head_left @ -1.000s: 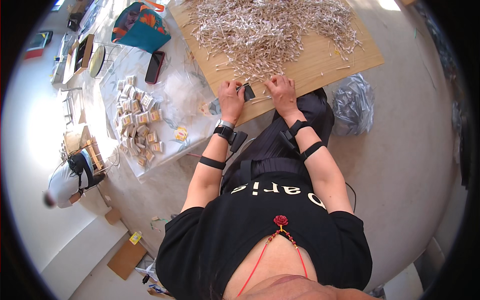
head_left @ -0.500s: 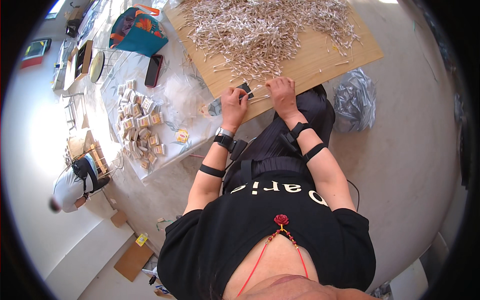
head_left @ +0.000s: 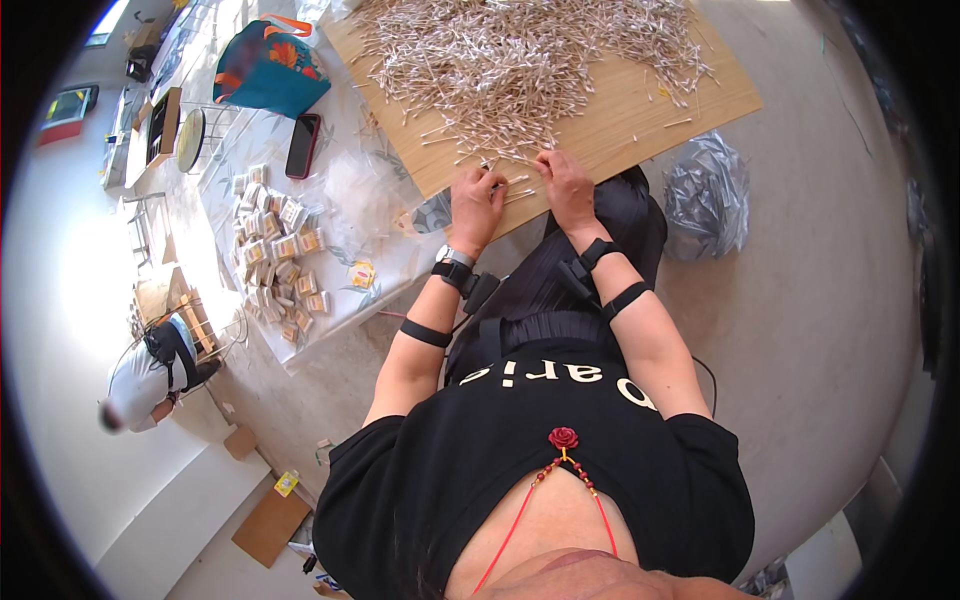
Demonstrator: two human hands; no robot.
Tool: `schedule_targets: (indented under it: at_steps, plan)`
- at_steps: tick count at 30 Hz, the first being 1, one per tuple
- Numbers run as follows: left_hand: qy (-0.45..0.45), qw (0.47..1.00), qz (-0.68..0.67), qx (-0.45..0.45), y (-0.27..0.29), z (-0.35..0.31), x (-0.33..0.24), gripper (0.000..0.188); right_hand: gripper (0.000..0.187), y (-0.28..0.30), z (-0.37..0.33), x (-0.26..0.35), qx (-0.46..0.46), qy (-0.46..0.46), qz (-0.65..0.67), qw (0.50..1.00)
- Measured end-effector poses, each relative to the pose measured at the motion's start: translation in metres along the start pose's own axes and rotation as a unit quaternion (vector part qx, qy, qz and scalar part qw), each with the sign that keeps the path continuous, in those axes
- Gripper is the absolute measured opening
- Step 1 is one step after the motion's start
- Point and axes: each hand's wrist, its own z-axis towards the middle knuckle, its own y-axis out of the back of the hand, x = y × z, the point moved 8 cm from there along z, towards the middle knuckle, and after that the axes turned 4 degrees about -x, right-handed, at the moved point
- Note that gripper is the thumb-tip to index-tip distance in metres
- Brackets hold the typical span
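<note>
Several cotton swabs (head_left: 519, 193) jut from beside the left hand (head_left: 475, 212) toward the right hand (head_left: 568, 192), on the wooden board (head_left: 722, 98) near the heap (head_left: 500, 72); whether either curled hand pinches any, I cannot tell.

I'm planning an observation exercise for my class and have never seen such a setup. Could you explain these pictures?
There is no machine: a person works with bare hands, seen from a wide fisheye camera on their head, so straight edges bend near the rim. On a flat, light brown wooden board lies a big heap of thin, white-tipped cotton swabs. A few swabs jut out beside the left hand; the right hand has its fingertips near the heap's edge. What either grips is too small to tell. To the left, a pale, patterned tablecloth bears small, rectangular packets, a dark phone and a teal bag with orange handles.
</note>
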Motion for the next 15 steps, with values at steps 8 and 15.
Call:
schedule_targets:
  at_steps: [8, 15]
  plan:
    - [-0.012, 0.999, 0.008, 0.049, -0.005, -0.015, -0.014, 0.006, 0.014, -0.011, 0.004, 0.014, 0.025, 0.123, -0.095, 0.988]
    - [-0.022, 0.999, 0.004, 0.037, -0.004, -0.017, -0.012, 0.005, 0.012, -0.017, 0.001, 0.011, 0.039, 0.132, -0.109, 0.984]
